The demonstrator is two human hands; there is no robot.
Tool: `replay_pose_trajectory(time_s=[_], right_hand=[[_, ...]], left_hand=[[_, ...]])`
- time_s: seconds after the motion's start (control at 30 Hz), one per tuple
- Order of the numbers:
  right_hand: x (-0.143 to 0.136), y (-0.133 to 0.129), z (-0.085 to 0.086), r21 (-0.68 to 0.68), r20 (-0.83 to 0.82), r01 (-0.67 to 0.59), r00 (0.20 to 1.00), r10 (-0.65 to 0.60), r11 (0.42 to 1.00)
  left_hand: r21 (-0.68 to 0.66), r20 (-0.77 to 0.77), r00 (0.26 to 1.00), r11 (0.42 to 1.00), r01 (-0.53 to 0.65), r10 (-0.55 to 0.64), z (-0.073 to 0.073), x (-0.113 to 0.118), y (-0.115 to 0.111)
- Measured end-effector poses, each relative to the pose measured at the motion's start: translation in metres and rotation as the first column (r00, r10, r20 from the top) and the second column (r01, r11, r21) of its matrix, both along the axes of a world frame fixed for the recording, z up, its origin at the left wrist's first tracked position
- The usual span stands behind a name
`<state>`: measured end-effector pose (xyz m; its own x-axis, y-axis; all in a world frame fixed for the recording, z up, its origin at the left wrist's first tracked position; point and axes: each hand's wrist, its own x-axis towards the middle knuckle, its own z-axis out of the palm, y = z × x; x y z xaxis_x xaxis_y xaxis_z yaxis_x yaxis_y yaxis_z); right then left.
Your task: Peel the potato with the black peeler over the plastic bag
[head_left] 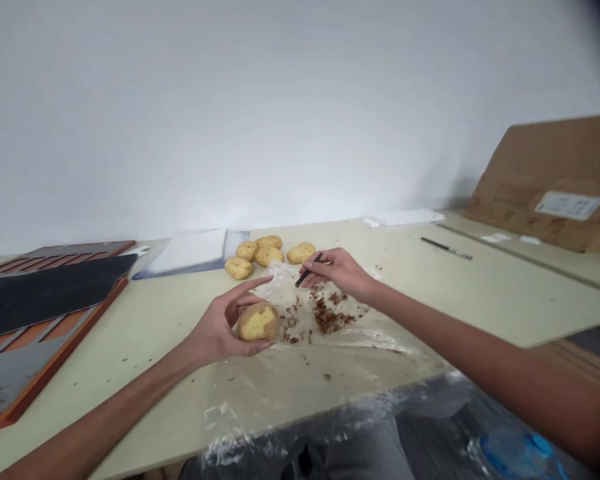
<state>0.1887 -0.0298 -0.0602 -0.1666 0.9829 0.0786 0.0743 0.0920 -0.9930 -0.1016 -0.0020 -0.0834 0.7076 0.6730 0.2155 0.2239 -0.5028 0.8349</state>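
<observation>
My left hand (229, 325) is wrapped round a partly peeled potato (259, 323), thumb below and fingers behind it. A bare yellow patch faces me, with brown skin around it. In my right hand (336, 270) is a slim black tool (309, 269), pinched at a slant with its lower end pointing down and left, apart from the potato; its exact kind does not show. Under both hands lies a clear plastic sheet (275, 390), with a heap of brown peelings (330, 315) on it. Several unpeeled potatoes (269, 256) rest just beyond my hands.
At the left lies an orange-framed panel (87, 327) with a black sheet (55, 290) across it. White sheets (193, 250) lie near the wall. Toward the right are a thin dark tool (446, 248) and a large cardboard box (550, 180). The table's front edge runs below my hands.
</observation>
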Motion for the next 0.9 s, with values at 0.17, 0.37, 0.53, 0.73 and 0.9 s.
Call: replay_pose_trajectory(time_s=[0.17, 0.37, 0.53, 0.73, 0.9], right_hand=[[0.013, 0.015, -0.016, 0.167, -0.131, 0.061, 0.991, -0.040, 0.984], [0.024, 0.015, -0.036, 0.275, -0.251, 0.166, 0.963, -0.096, 0.947], [0.020, 0.011, -0.035, 0.321, -0.305, 0.198, 0.947, -0.097, 0.926], [0.010, -0.009, -0.030, 0.391, -0.308, 0.212, 0.947, -0.090, 0.896], [0.009, -0.015, -0.030, 0.417, -0.273, 0.265, 0.949, -0.158, 0.869]], left_hand=[[0.074, -0.089, 0.996, 0.997, -0.007, 0.014, 0.030, 0.016, 0.005], [0.142, -0.065, 0.983, 0.976, -0.163, 0.174, 0.028, 0.038, 0.008], [0.154, -0.154, 0.975, 0.979, -0.135, 0.159, 0.027, 0.062, -0.006], [0.328, -0.183, 0.957, 0.932, -0.155, 0.223, 0.013, 0.075, -0.021], [0.353, -0.203, 0.924, 0.905, -0.239, 0.323, -0.002, 0.074, -0.016]])
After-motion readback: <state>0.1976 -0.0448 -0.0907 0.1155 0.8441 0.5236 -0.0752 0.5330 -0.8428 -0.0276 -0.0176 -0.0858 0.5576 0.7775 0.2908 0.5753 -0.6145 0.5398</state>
